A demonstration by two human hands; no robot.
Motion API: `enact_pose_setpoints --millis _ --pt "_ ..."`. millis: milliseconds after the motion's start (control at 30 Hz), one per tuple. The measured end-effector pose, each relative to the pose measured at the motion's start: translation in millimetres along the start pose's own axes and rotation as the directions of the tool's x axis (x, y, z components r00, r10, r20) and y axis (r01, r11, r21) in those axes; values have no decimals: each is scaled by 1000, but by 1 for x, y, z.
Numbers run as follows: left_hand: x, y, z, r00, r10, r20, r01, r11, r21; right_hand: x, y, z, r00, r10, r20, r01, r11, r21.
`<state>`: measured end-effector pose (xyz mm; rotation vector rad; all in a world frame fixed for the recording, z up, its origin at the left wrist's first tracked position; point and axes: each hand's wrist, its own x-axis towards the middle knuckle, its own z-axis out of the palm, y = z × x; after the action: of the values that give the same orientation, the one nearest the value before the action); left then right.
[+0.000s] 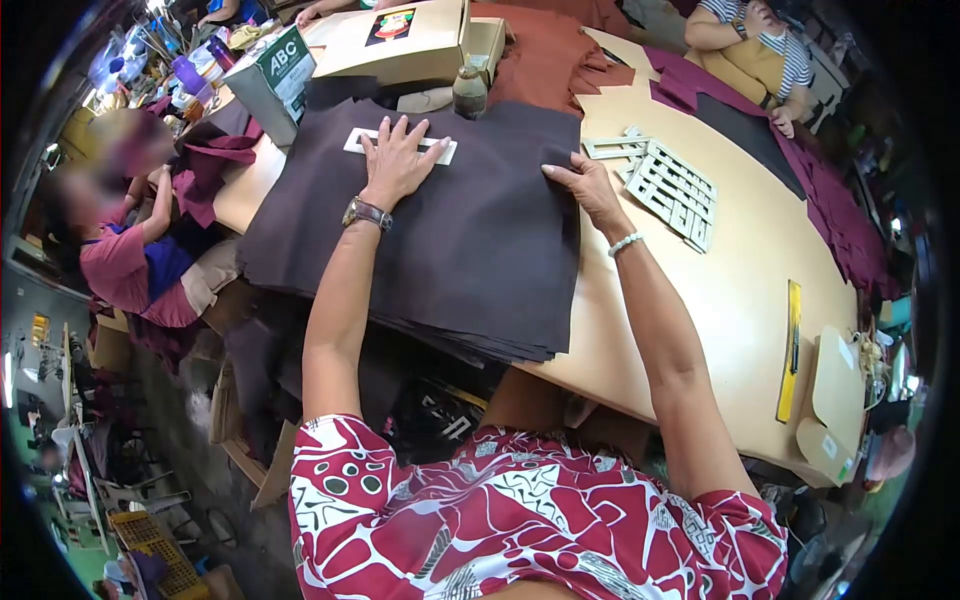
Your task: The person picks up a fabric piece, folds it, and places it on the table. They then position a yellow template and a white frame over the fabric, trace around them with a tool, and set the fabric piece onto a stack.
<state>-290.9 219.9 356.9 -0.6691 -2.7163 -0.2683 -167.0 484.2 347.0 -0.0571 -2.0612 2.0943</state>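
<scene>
A stack of dark brown fabric pieces (450, 250) lies on the table in front of me, its layers showing along the near edge. My left hand (395, 165) is spread flat over a narrow white slotted template (441, 152), pressing it on the top piece. The hand hides the template's middle. My right hand (588, 188) pinches the right edge of the fabric between thumb and fingers. Just right of that hand, several pale slotted templates (675, 190) lie on the tabletop.
Behind the fabric stand a small jar (469, 92), a green-and-white tin (275, 80) and a cardboard box (415, 45). A yellow ruler (789, 350) lies to the right on the table (700, 310). Maroon fabric (830, 200) edges the far right. Co-workers sit left and upper right.
</scene>
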Motion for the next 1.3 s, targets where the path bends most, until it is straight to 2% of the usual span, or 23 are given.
enact_pose_setpoints --millis 100,167,233,333,367,467,500,600,633,733,833,867,933,1000,1067,1133,1167,1200,1267,1300 --pt "1 7 -9 1000 -20 20 19 997 71 3 2 -2 997 74 30 -76 996 56" --pt "3 11 -6 1000 -10 -8 11 995 95 2 -2 -10 987 84 138 -126 933 337" --pt "4 13 5 998 27 -55 -22 996 86 -3 -5 -16 968 70 242 -203 786 584" --pt "2 20 12 998 -18 -68 20 999 27 -6 -6 -13 969 12 245 -62 978 199" --pt "2 23 13 997 -19 -78 22 999 30 -7 -4 -10 976 28 217 -29 1000 -1" --pt "-1 26 12 993 -22 -116 27 999 40 -13 -18 1 957 19 289 43 978 -205" --pt "-2 26 12 992 -16 -128 22 999 45 2 12 4 940 -234 247 307 898 -316" --pt "-4 25 17 985 6 -173 -4 1000 17 11 25 16 924 -332 190 383 802 -458" --pt "-5 25 17 981 12 -191 -13 1000 0 15 28 20 886 -423 187 456 733 -505" --pt "-6 25 17 985 2 -173 0 1000 15 21 28 11 973 -172 154 226 566 -793" --pt "-6 22 21 981 10 -191 -11 1000 -3 31 42 -12 925 -365 -102 169 637 -752" --pt "-6 23 20 983 7 -183 -6 1000 8 21 32 -23 843 -537 -20 267 452 -851" --pt "-6 24 19 985 -1 -170 5 1000 27 23 33 -59 847 -519 -118 196 511 -837" --pt "-6 25 17 985 4 -171 1 1000 27 17 19 -92 878 -419 -232 33 537 -843" --pt "-7 24 17 984 12 -175 -6 999 35 12 7 -124 848 -438 -297 6 570 -822" --pt "-6 22 18 982 28 -187 -19 999 47 18 3 -154 834 -357 -421 -21 743 -669" --pt "-6 22 19 978 30 -208 -22 999 44 16 -8 -153 808 -385 -445 63 808 -586" --pt "-5 22 20 984 23 -179 -12 998 62 15 -19 -154 831 -332 -446 40 835 -548" --pt "-5 26 13 993 9 -117 4 994 106 8 -49 -130 869 -296 -397 145 918 -369" --pt "-5 27 11 995 8 -97 4 994 114 9 -57 -112 870 -347 -350 241 919 -314"
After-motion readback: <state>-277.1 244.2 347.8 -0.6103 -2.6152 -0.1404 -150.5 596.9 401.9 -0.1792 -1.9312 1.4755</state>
